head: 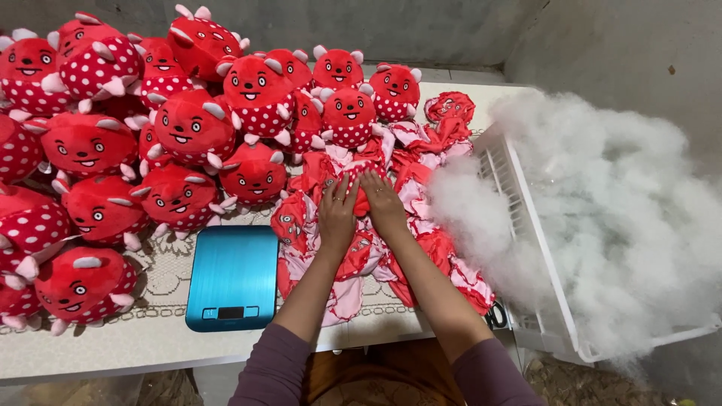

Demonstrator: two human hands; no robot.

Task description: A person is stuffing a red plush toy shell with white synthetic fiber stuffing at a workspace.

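Red unstuffed toy skins [353,248] lie heaped flat on the table [150,346] straight ahead, and both the left hand [338,214] and right hand [383,204] press down on the pile side by side, fingers spread and flat on the cloth, gripping nothing. Finished red spotted plush toys [180,128] crowd the left, a blue kitchen scale [233,277] sits just beside the skins, and a white basket [526,248] of fluffy stuffing [617,210] stands close on the right, within reach

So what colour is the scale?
Blue, seen in the head view: the scale.
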